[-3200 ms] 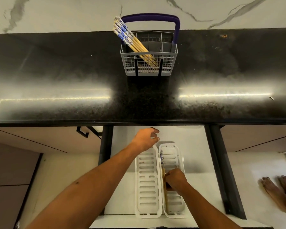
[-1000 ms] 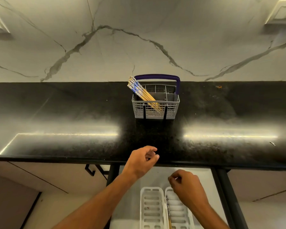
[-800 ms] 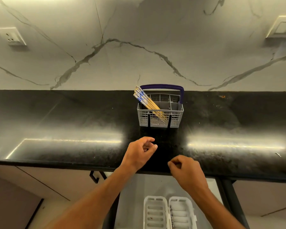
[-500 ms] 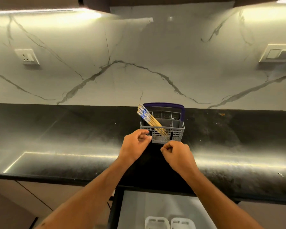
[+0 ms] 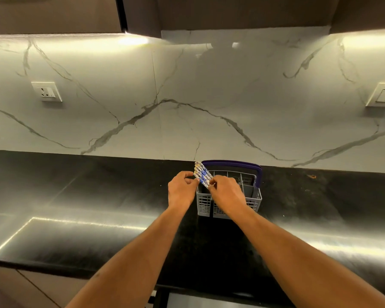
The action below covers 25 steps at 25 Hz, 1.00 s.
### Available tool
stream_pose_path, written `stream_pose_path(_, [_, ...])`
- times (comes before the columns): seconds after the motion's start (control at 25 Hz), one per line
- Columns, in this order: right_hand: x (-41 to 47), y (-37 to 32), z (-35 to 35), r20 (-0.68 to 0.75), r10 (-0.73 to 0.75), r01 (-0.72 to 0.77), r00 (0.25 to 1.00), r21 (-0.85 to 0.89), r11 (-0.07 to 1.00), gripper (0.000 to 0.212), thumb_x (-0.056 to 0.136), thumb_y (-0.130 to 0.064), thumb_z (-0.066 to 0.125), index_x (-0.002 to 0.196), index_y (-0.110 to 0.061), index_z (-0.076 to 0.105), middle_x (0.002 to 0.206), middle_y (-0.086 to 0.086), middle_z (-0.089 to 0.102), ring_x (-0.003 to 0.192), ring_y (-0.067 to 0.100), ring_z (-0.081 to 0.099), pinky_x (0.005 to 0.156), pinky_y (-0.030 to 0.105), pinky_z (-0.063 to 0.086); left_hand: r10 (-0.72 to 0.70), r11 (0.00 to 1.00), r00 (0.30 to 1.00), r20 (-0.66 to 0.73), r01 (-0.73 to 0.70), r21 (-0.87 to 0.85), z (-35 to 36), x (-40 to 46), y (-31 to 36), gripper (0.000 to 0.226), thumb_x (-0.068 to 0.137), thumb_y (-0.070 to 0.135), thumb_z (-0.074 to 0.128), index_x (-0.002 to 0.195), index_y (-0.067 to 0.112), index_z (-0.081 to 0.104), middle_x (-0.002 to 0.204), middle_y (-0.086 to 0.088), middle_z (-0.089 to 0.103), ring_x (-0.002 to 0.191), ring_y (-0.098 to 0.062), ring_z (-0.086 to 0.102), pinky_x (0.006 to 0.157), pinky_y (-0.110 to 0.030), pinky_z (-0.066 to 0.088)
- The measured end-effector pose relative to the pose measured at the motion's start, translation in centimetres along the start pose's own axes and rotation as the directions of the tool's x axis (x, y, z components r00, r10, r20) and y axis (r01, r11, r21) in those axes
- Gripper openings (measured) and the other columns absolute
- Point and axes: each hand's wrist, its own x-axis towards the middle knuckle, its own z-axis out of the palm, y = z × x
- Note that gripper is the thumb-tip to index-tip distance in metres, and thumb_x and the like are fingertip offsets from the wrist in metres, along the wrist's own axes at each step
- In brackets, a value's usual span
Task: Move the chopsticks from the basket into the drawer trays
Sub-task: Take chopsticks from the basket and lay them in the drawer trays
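Chopsticks (image 5: 202, 176) in reach: both hands have come up from the drawer to the basket (image 5: 229, 202).

I note my left hand (image 5: 181, 192) and right hand (image 5: 226, 193), apart and half-curled a moment ago, now pinch the blue-patterned tops of the bundle leaning from the basket's left corner on the black counter (image 5: 76, 196). I judge nothing lifted yet; drawer trays have dropped out of view, so the next pick is beginning.
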Motion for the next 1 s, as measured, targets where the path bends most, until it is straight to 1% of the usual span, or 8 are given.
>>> stream_pose_path(0.12, [1.9, -0.5, 1.1, -0.001, -0.011, 0.011, 1.000, -0.025, 1.000, 0.021, 0.098, -0.031, 0.053, 0.111, -0.018, 0.065, 0.099, 0.004, 0.068, 0.084, 0.020, 0.064, 0.075, 0.039, 0.058, -0.016, 0.999, 1.000, -0.017, 0.015, -0.042, 0.9, 0.9, -0.3, 0.028, 0.091, 0.022, 0.069, 0.119, 0.021, 0.064, 0.086, 0.008, 0.071, 0.069, 0.002, 0.061, 0.056, -0.011, 0.036])
stream_pose_path(0.2, [2.7, -0.7, 1.8, -0.001, -0.021, 0.021, 1.000, -0.020, 1.000, 0.019, 0.099, -0.028, 0.054, 0.112, -0.018, 0.064, 0.103, 0.005, 0.068, 0.088, 0.021, 0.064, 0.077, 0.038, 0.057, -0.043, 0.997, 0.999, -0.023, 0.041, -0.071, 1.4, 1.6, -0.6, 0.025, 0.092, 0.023, 0.069, 0.116, 0.020, 0.066, 0.095, 0.005, 0.073, 0.071, 0.002, 0.061, 0.055, -0.010, 0.038])
stream_pose_path(0.36, [3.3, -0.5, 2.8, -0.037, -0.037, 0.038, 0.999, 0.009, 0.999, 0.020, 0.098, -0.024, 0.056, 0.115, -0.016, 0.065, 0.107, 0.005, 0.068, 0.092, 0.020, 0.064, 0.080, 0.036, 0.056, -0.096, 0.986, 0.995, -0.030, 0.091, -0.136, 1.8, 2.3, -1.1, 0.024, 0.090, 0.023, 0.071, 0.113, 0.020, 0.068, 0.096, 0.005, 0.074, 0.078, -0.002, 0.067, 0.059, -0.012, 0.046])
stream_pose_path(0.48, [3.3, 0.0, 2.8, -0.071, -0.074, 0.077, 0.995, 0.040, 0.996, 0.018, 0.098, -0.025, 0.056, 0.109, -0.017, 0.068, 0.105, 0.004, 0.068, 0.088, 0.016, 0.062, 0.079, 0.035, 0.057, -0.122, 0.971, 0.992, -0.025, 0.115, -0.208, 2.0, 2.6, -1.3, 0.025, 0.087, 0.021, 0.074, 0.112, 0.018, 0.070, 0.096, 0.003, 0.075, 0.084, -0.007, 0.071, 0.075, -0.023, 0.059])
stream_pose_path(0.52, [3.3, 0.1, 2.8, -0.073, -0.080, 0.084, 0.994, 0.051, 0.995, 0.017, 0.098, -0.025, 0.057, 0.108, -0.018, 0.068, 0.104, 0.003, 0.068, 0.087, 0.015, 0.061, 0.078, 0.034, 0.056, -0.128, 0.965, 0.991, -0.023, 0.120, -0.233, 2.1, 2.5, -1.3, 0.025, 0.086, 0.021, 0.075, 0.111, 0.017, 0.071, 0.095, 0.003, 0.075, 0.084, -0.007, 0.072, 0.080, -0.028, 0.061])
stream_pose_path(0.6, [3.3, 0.2, 2.5, -0.066, -0.094, 0.100, 0.993, 0.082, 0.992, 0.016, 0.097, -0.025, 0.058, 0.107, -0.019, 0.068, 0.103, 0.001, 0.068, 0.085, 0.012, 0.061, 0.077, 0.030, 0.054, -0.131, 0.951, 0.991, -0.025, 0.118, -0.287, 2.2, 2.4, -1.4, 0.023, 0.085, 0.020, 0.076, 0.107, 0.018, 0.071, 0.093, 0.003, 0.076, 0.084, -0.009, 0.073, 0.083, -0.034, 0.061])
stream_pose_path(0.8, [3.2, -0.3, 0.8, -0.071, -0.173, 0.183, 0.982, 0.166, 0.969, 0.021, 0.097, -0.019, 0.058, 0.116, -0.017, 0.068, 0.106, 0.001, 0.071, 0.093, 0.013, 0.065, 0.085, 0.031, 0.055, -0.093, 0.916, 0.995, 0.031, 0.098, -0.389, 1.8, 2.4, -0.7, 0.019, 0.085, 0.022, 0.076, 0.105, 0.022, 0.075, 0.089, 0.003, 0.078, 0.082, -0.012, 0.075, 0.082, -0.036, 0.062])
stream_pose_path(1.0, [2.6, -1.2, -1.6, -0.157, -0.219, 0.255, 0.963, 0.263, 0.931, 0.024, 0.096, -0.015, 0.061, 0.116, -0.016, 0.073, 0.107, 0.002, 0.076, 0.093, 0.010, 0.066, 0.080, 0.016, 0.048, 0.030, 0.906, 0.995, 0.093, 0.012, -0.424, 0.5, 2.4, 1.0, 0.020, 0.086, 0.021, 0.076, 0.105, 0.021, 0.077, 0.093, 0.002, 0.078, 0.089, -0.015, 0.075, 0.088, -0.038, 0.060])
